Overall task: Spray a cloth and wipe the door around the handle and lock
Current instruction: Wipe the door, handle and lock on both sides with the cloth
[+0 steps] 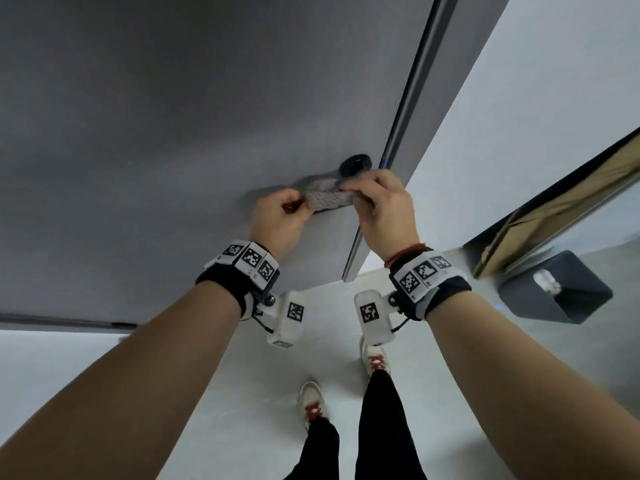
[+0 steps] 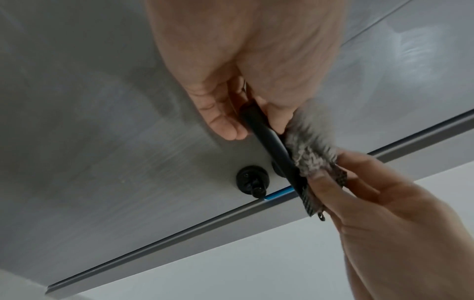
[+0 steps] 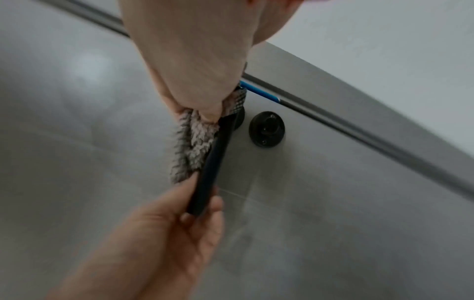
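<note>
You have a grey door (image 1: 173, 133) with a black handle (image 2: 266, 138) and a black round lock (image 2: 252, 180). Your cloth (image 1: 327, 199) is grey with a pale woven check. A blue strip (image 3: 259, 92) marks the door edge. Your shoes (image 1: 313, 403) are white with red.

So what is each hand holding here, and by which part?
Both hold the grey cloth draped over the black door handle: the left hand grips its end at the handle's free tip, the right hand its end near the handle's base.
</note>
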